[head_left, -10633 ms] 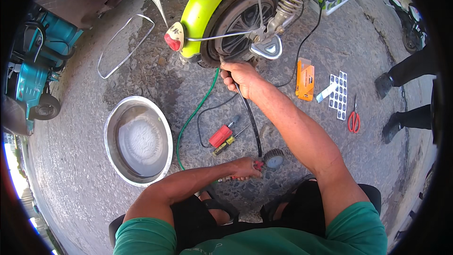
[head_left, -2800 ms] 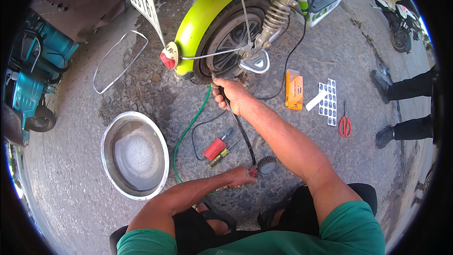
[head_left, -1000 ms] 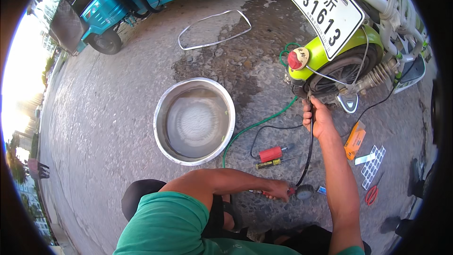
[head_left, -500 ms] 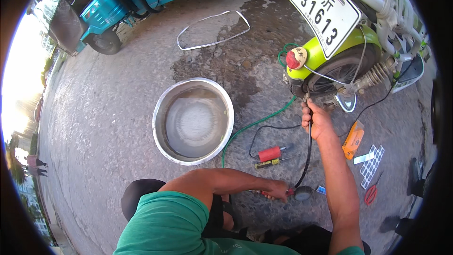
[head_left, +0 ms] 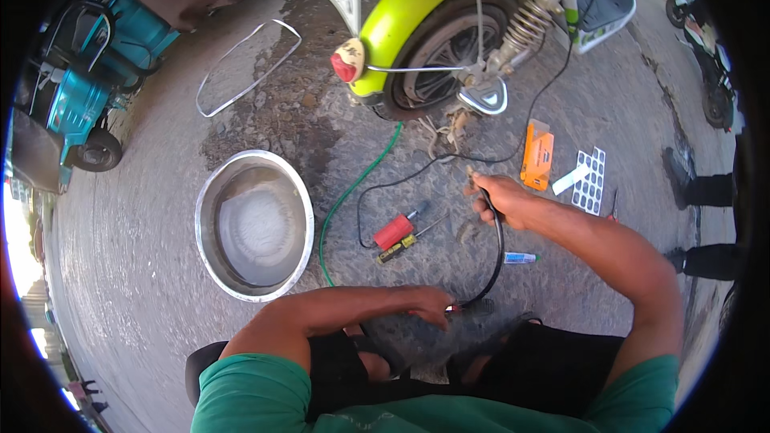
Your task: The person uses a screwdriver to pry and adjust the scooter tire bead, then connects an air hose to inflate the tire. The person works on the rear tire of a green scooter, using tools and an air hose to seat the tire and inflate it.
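Note:
My left hand (head_left: 433,305) is closed around what looks like a tyre inflator with a red part; a dark round gauge (head_left: 482,306) shows beside it. From there a black hose (head_left: 496,261) curves up to my right hand (head_left: 504,200), whose fingers wrap round its far end. The hose tip (head_left: 471,170) points up from my fingers, apart from the rear wheel (head_left: 437,60) of the lime-green scooter (head_left: 401,2). A red-handled tool (head_left: 394,232) and a yellow-and-black screwdriver (head_left: 396,248) lie between my arms and the wheel.
A metal basin of water (head_left: 303,192) stands at left, beside a green hose (head_left: 359,172). An orange box (head_left: 538,156), a patch sheet (head_left: 592,184) and a small tube (head_left: 521,257) lie right. A blue three-wheeler (head_left: 80,100) is far left. A person's legs (head_left: 710,191) show at right.
My right hand has drawn the hose end back from the wheel toward me. The view has turned right, and the left hand keeps its hold.

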A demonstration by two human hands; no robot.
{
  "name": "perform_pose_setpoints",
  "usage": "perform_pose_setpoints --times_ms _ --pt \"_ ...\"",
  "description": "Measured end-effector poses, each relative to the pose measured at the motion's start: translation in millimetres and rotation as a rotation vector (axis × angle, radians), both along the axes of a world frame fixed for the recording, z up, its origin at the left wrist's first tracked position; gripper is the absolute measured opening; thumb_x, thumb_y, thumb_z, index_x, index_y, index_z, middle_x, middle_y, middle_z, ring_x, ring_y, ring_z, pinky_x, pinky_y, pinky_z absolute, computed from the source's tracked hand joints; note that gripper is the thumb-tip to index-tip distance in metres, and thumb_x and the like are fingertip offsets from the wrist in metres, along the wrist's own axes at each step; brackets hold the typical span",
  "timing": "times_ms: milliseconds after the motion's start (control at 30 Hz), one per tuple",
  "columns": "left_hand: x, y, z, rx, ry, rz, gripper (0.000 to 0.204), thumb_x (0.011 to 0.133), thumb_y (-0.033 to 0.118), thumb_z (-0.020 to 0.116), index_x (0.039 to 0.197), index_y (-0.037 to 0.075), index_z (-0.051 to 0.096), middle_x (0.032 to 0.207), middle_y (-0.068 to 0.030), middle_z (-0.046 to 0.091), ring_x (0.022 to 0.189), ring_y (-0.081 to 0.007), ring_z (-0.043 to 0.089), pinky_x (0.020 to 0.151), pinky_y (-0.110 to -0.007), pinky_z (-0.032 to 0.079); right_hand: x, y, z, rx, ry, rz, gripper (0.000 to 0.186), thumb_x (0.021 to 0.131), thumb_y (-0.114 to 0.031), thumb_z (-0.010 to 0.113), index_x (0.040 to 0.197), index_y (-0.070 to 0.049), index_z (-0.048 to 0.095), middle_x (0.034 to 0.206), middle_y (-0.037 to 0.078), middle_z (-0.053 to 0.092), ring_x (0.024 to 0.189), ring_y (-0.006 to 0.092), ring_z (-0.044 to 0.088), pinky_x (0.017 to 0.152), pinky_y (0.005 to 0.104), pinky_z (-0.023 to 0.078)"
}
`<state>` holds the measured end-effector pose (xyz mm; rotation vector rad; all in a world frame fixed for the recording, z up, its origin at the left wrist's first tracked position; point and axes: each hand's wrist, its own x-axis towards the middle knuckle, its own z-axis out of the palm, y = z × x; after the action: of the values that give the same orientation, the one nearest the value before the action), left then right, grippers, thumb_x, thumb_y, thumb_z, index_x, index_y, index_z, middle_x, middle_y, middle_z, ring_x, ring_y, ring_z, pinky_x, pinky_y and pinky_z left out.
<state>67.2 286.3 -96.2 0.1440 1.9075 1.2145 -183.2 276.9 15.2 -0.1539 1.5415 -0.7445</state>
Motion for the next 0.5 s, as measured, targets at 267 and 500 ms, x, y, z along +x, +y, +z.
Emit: perform_pose_setpoints --times_ms 267,500 --pt "-18 -68 -4 0.028 -0.017 0.135 0.031 0.089 0.032 0.066 0.101 0.003 0.070 0.084 -0.0105 0.070 0.070 -0.0209 0.065 0.061 -0.038 0.053 -32 102 -24 0.139 -0.048 -0.192 0.048 0.109 -0.046 0.043 0.118 -0.002 0.060 0.076 0.003 0.055 0.060 0.0165 0.054 0.056 0.0333 0.045" --pt "-44 -268 19 -0.199 0.050 1.251 0.025 0.093 0.028 0.057 0.095 0.006 0.069 0.083 -0.0078 0.073 0.065 -0.0227 0.068 0.058 -0.037 0.053 -42 109 -26 0.106 0.003 -0.149 0.045 0.109 -0.046 0.041 0.115 -0.007 0.063 0.078 0.002 0.058 0.062 0.0146 0.057 0.058 0.0343 0.046"
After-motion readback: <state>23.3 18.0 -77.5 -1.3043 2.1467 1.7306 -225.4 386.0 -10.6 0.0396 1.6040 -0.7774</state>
